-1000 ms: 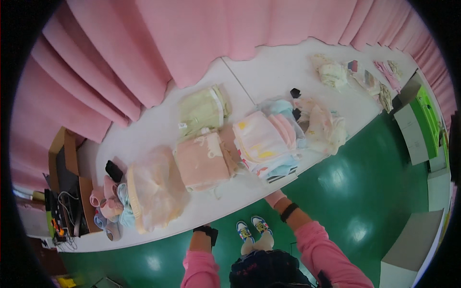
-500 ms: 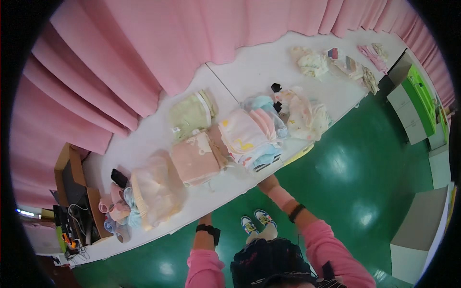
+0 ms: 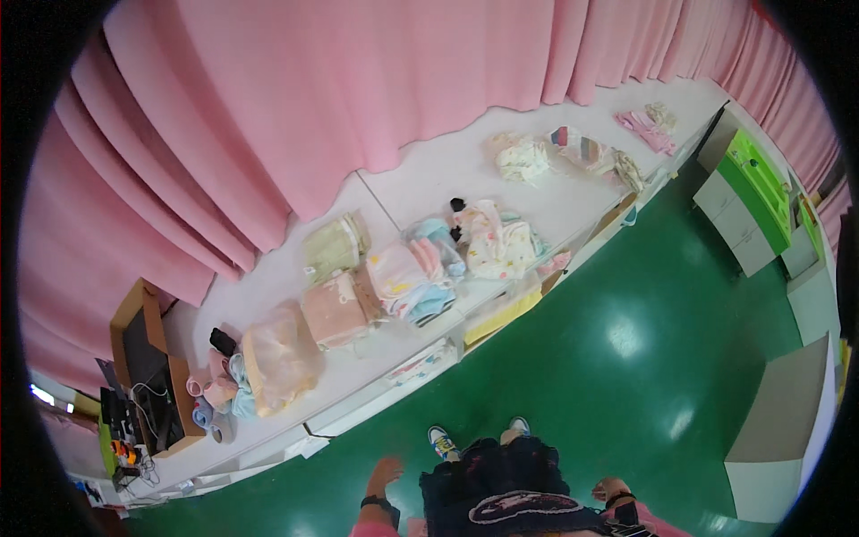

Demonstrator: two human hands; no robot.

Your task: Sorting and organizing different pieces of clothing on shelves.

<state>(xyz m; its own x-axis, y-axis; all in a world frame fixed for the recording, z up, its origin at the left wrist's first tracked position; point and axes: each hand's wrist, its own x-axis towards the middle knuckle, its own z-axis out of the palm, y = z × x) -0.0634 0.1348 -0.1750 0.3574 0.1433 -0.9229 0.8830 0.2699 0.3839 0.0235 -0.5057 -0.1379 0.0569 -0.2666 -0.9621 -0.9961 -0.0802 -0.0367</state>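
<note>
My left hand [image 3: 385, 476] hangs below the white table [image 3: 295, 434] with a dark band at its wrist; its fingers are stretched and hold nothing. On the other side of my dark skirt, my right hand [image 3: 611, 490] is loosely bent, fingers apart, with nothing visible in it. Both are away from the tabletop. Folded cloths lie along the table: a green one [image 3: 333, 248], a pinkish-brown one [image 3: 338, 310] and a white-and-pink pile [image 3: 398, 273]. Left of them is a pale peach bundle [image 3: 279, 358]; to the right, a patterned white garment [image 3: 499, 246].
Pastel baby items [image 3: 219, 391] and a cardboard box [image 3: 183, 403] with cables occupy the table's left end. Compartments under the tabletop show a yellow item [image 3: 506, 318]. Pink curtains [image 3: 358, 80] line the back. White-and-green cabinets [image 3: 747, 210] stand right, above green floor [image 3: 573, 385].
Both hands have drawn back from the table's front edge toward my body. My view has shifted back from the table, so more of its front compartments shows. The cloths stay in place.
</note>
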